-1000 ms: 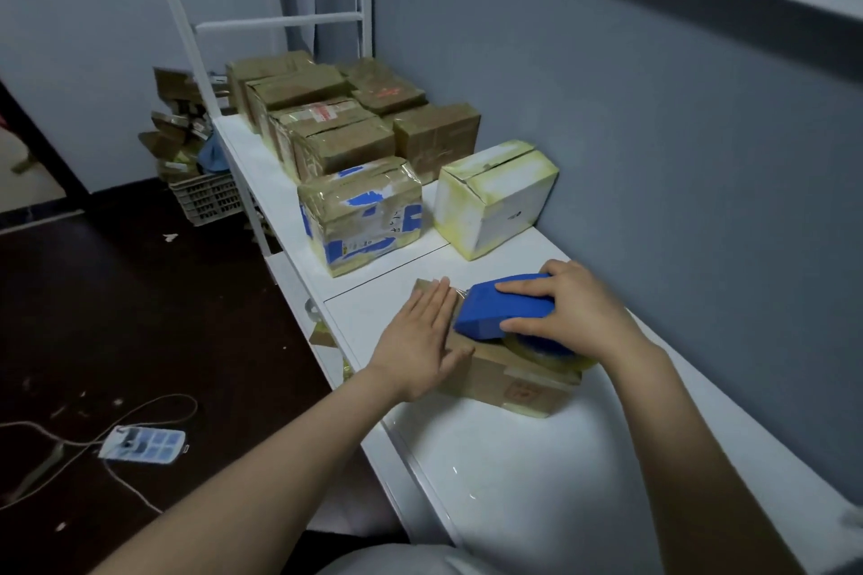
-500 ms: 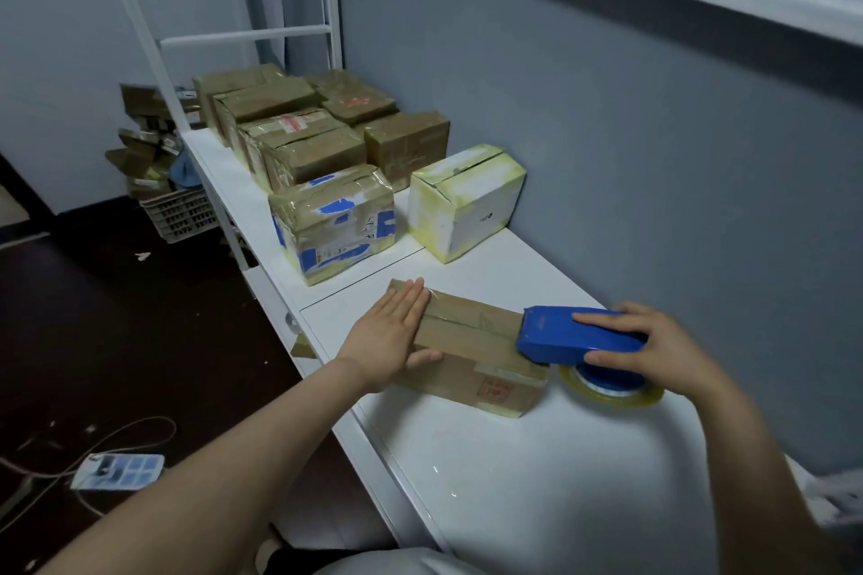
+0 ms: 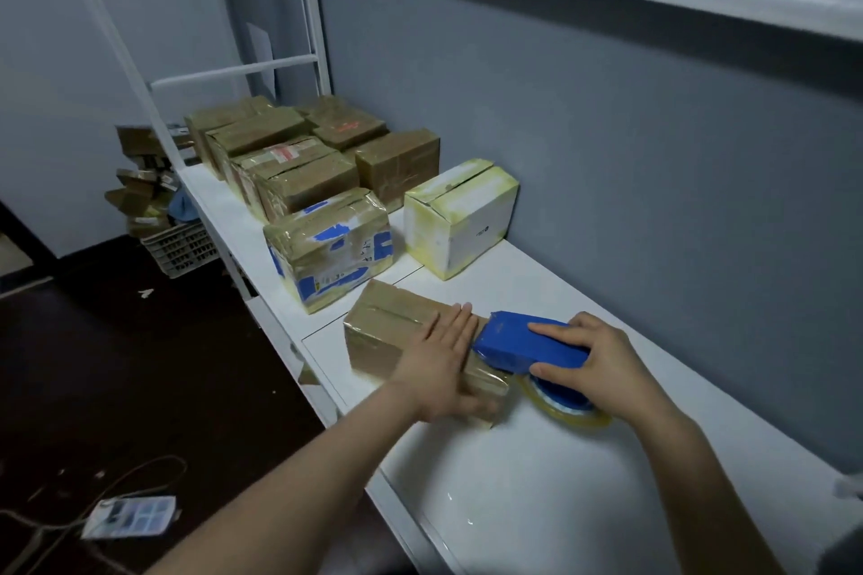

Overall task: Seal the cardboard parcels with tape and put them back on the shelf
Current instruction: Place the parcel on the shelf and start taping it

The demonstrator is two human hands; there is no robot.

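A small brown cardboard parcel [image 3: 394, 326] lies on the white shelf [image 3: 537, 472], taped along its top. My left hand [image 3: 446, 357] lies flat on the parcel's near end, fingers straight. My right hand [image 3: 593, 357] grips a blue tape dispenser [image 3: 518, 343] whose front sits at the parcel's right end. Its clear tape roll [image 3: 567, 409] hangs below it, just above the shelf.
Behind the parcel stand a box with blue tape patches [image 3: 327, 247], a white-and-yellow box [image 3: 462, 215] and several brown parcels [image 3: 299, 163] in rows. The grey wall [image 3: 607, 163] runs along the right. A crate [image 3: 180, 243] and a power strip [image 3: 130, 516] are on the dark floor.
My left hand slid from the parcel's far end to its near end. The dispenser, drawn right past the parcel's edge, has come back against the parcel's end.
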